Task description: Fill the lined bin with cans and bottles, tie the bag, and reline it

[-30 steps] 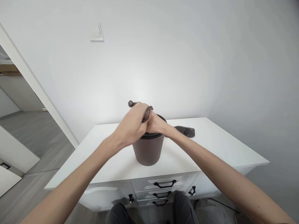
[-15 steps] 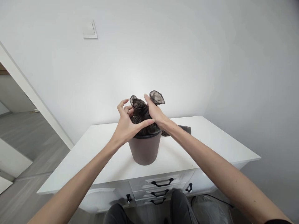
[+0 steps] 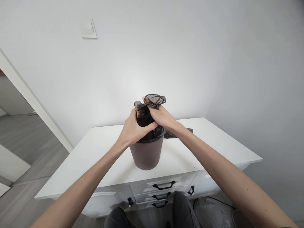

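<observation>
A brown trash can (image 3: 146, 155) with a dark rim stands on the white cabinet top. Out of its mouth rises a thin, see-through black garbage bag (image 3: 144, 116), gathered at the neck. My left hand (image 3: 135, 128) is wrapped round the left and near side of the gathered bag, its thumb reaching across toward my right wrist. From the right, my right hand (image 3: 159, 116) closes on the bag's neck, with a loose flap of film lying over its back. Most fingertips of both hands are hidden behind the plastic.
Another folded dark plastic bag (image 3: 171, 134) lies behind and right of the can, partly covered by my right forearm. The white cabinet (image 3: 106, 171) has black drawer handles. A light switch (image 3: 89, 30) is on the wall. A clear plastic bag (image 3: 213, 212) sits on the floor at right.
My left fingers, spread before, have closed in on the bag. The right flap has shifted left and now drapes over my right hand. The can stays in place.
</observation>
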Action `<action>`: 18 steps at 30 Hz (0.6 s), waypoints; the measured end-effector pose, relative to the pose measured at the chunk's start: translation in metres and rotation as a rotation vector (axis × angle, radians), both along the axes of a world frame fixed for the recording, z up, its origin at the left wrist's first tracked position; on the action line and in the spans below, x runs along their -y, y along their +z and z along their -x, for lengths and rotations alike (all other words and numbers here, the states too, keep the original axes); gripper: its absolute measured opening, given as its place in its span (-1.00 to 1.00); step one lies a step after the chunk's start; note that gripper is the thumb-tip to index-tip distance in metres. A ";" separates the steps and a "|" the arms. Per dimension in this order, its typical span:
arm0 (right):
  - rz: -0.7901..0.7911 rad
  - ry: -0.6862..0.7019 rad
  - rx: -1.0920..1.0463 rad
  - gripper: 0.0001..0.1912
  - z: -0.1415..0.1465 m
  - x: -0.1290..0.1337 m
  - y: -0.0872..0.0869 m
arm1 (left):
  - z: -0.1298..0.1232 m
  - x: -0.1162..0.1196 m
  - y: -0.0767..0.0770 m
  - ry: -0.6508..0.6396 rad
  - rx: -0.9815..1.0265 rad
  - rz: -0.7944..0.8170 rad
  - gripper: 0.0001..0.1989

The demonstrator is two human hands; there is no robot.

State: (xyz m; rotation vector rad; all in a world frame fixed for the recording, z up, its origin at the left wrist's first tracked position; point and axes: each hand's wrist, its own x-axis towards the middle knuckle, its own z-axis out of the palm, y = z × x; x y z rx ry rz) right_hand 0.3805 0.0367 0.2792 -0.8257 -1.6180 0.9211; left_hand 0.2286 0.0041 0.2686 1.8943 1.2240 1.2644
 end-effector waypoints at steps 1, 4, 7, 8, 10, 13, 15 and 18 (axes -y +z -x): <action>0.019 0.000 0.014 -0.69 0.000 0.003 0.001 | -0.001 -0.001 0.000 0.003 0.010 0.000 -0.42; 0.017 0.018 0.052 -0.77 0.002 0.013 0.005 | -0.003 -0.004 0.002 0.016 0.010 -0.006 -0.49; -0.026 0.041 0.087 -0.75 0.004 0.022 0.010 | -0.003 -0.006 0.003 0.004 -0.031 -0.019 -0.69; -0.028 0.039 0.101 -0.72 0.003 0.024 0.012 | -0.003 -0.007 0.003 0.007 -0.045 -0.018 -0.75; -0.028 0.023 0.125 -0.65 0.001 0.027 0.016 | -0.001 -0.010 0.001 0.021 -0.044 -0.027 -0.82; -0.043 0.030 0.175 -0.53 -0.009 0.028 0.021 | 0.004 -0.014 -0.003 0.007 -0.022 -0.098 -0.87; -0.061 0.067 0.236 -0.45 -0.019 0.030 0.023 | 0.007 -0.017 -0.005 -0.041 -0.051 -0.135 -0.88; -0.077 0.125 0.342 -0.38 -0.034 0.033 0.024 | 0.008 -0.016 -0.005 -0.068 -0.091 -0.116 -0.83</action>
